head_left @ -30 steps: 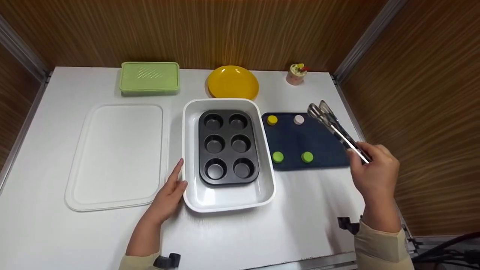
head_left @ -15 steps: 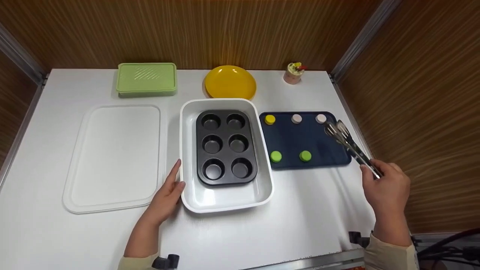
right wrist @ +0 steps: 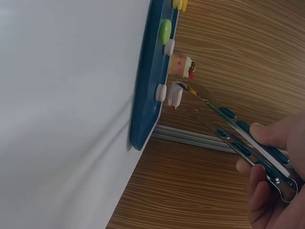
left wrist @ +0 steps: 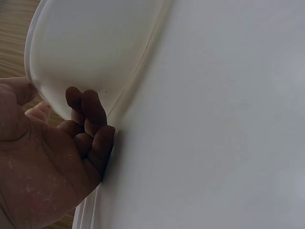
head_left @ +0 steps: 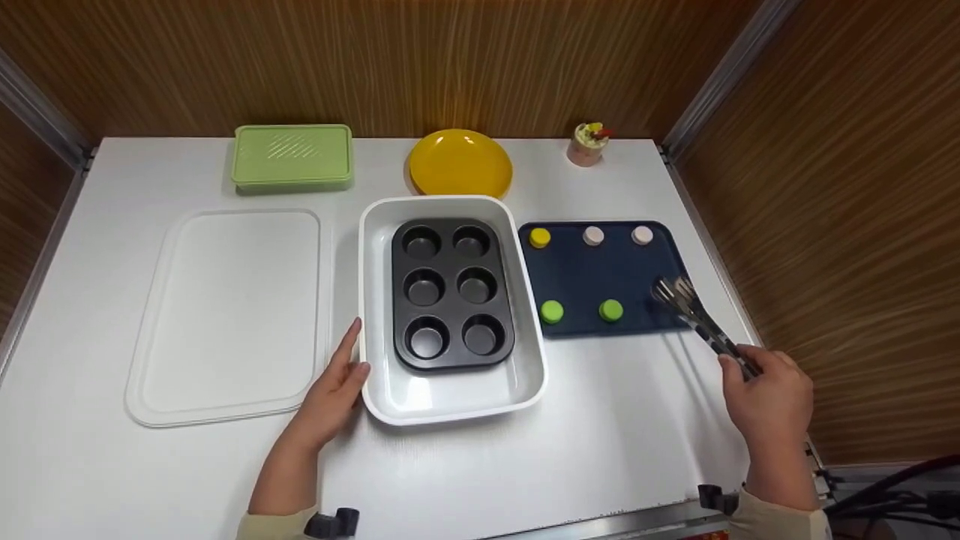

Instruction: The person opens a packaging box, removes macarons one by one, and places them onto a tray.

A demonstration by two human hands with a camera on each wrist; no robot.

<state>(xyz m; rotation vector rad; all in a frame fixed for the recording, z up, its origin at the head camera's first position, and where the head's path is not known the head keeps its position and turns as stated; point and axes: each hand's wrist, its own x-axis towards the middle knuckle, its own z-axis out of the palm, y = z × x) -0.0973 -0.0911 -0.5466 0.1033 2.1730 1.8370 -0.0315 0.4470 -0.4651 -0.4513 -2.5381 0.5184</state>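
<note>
My right hand [head_left: 771, 397] grips metal tongs [head_left: 703, 324] with dark handle pads, their tips over the right part of the dark blue tray [head_left: 577, 277]. In the right wrist view a pale pink macaron [right wrist: 175, 95] shows between the tong tips. On the tray lie a yellow macaron [head_left: 540, 238], two pale pink macarons [head_left: 642, 235] and two green macarons [head_left: 611, 310]. My left hand [head_left: 328, 405] rests against the left side of the deep white container [head_left: 450, 411], index finger straight, lower fingers bent by its wall. Inside the container sits a dark muffin tin [head_left: 454, 300] with vacant cups.
Left of the container lies a white lid [head_left: 232, 315]. Along the back stand a green lidded box [head_left: 292, 157], a yellow plate [head_left: 460, 163] and a small decorated dessert cup [head_left: 587, 145]. A wood-patterned wall [head_left: 840, 225] borders the right side, close to the right hand.
The tongs have swung right and then down toward the table's near side, uncovering the pale pink macaron at the tray's back right. My left hand stays against the container.
</note>
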